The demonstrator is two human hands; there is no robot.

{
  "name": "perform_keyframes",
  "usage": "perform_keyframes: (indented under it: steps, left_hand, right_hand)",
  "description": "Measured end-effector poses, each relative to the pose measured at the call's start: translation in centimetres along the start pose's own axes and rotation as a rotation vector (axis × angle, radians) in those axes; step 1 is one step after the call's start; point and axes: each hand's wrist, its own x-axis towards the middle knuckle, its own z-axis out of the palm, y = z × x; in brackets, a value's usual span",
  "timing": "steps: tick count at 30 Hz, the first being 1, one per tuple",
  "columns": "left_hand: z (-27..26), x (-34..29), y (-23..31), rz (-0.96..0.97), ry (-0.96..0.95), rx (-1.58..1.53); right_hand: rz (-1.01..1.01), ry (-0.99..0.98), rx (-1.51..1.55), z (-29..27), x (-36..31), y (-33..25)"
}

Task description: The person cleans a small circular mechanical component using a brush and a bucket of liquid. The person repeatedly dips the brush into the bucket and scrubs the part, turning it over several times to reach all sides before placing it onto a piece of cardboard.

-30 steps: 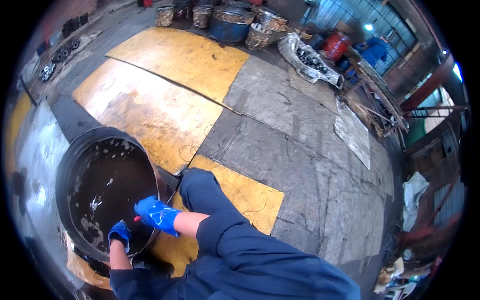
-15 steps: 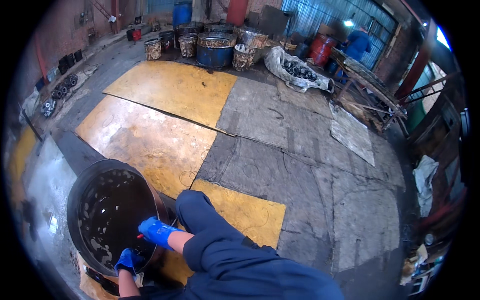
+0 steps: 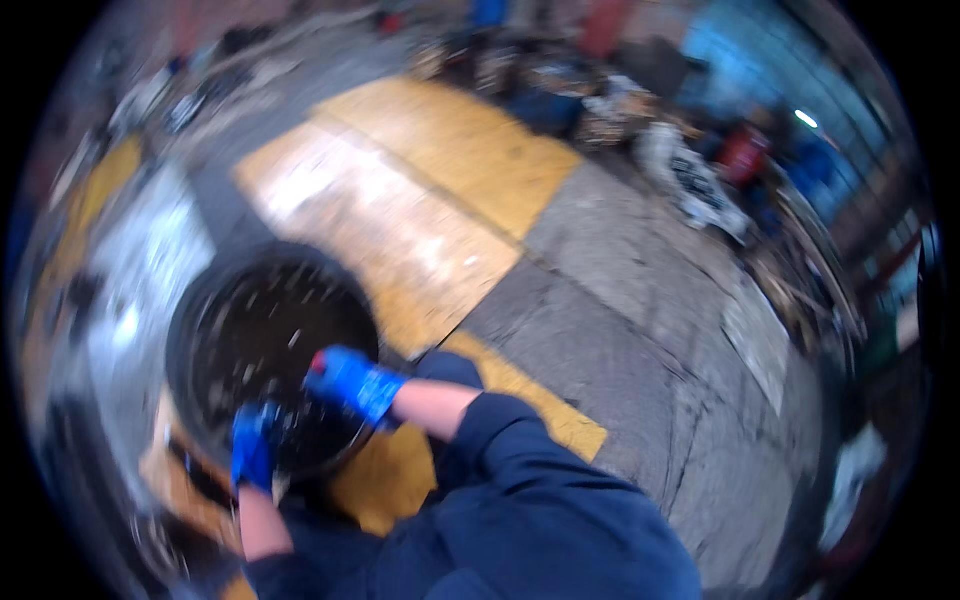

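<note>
A large round dark tub (image 3: 180,330) holds murky dark liquid with pale flecks on its surface. Over its near right part, my right hand (image 3: 358,385) in a blue glove is closed around a small tool with a red end (image 3: 318,362); blur hides its kind. My left hand (image 3: 253,445), also blue-gloved, is over the near rim with its fingers curled. Beside those fingers a dark, glinting thing (image 3: 290,425) shows, too smeared to name.
Yellow sheets (image 3: 400,250) and grey sheets (image 3: 600,310) cover the floor. Stained drums and buckets (image 3: 550,95) line the far side. A pale sack of dark parts (image 3: 690,185) lies far right, near a person in blue (image 3: 815,165).
The view has swung, so the surroundings appear shifted and blurred. My right hand has turned and its red-ended tool now points up, above the glove. My left hand is raised higher over the tub.
</note>
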Motion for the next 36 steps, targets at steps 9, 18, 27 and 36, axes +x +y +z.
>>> perform_keyframes:
  steps: [9, 18, 27, 36]
  left_hand:
    - [-0.4, 5.3, 6.4, -0.857, -0.005, -1.008]
    - [0.2, 3.4, 6.5, -0.851, 0.083, -1.164]
    - [1.6, 4.4, 5.9, -0.908, 0.038, -1.011]
    - [1.7, 2.7, 3.9, -0.954, 0.153, -1.054]
  right_hand:
    - [0.244, -0.141, 0.533, -2.7, 6.3, 2.2]
    - [-0.630, -0.203, 0.029, 1.9, 3.2, -3.2]
    - [-0.129, -0.081, 0.026, 4.3, 4.7, 0.0]
    - [-0.413, -0.184, 0.030, 4.5, 3.8, -0.9]
